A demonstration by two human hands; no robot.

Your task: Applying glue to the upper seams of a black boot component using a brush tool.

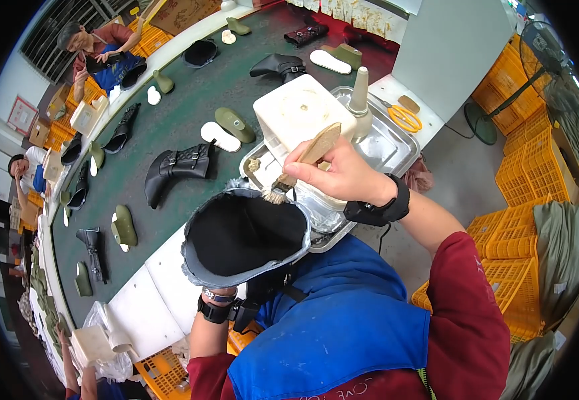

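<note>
A wooden-handled brush (317, 148) is gripped in my right hand (336, 170). Its pale bristles touch or hover just over the rim of a boot upper (195, 267). That upper has its wide opening turned up, with a black inside and a ragged grey-blue edge. From below, my left hand (220, 293) holds the upper; its fingers are hidden behind it. Just beyond the brush, a white plastic container (299, 110) stands in a metal tray (403, 143). A grey-beige bottle with a tapered spout (360, 100) stands in the tray too.
Black boots (177, 170), green lasts (235, 125) and white insoles (220, 137) lie along the green conveyor (163, 113). Orange scissors (404, 118) rest right of the tray. Yellow crates (516, 233) and a standing fan (486, 123) are at the right. Co-workers (106, 50) sit across the belt.
</note>
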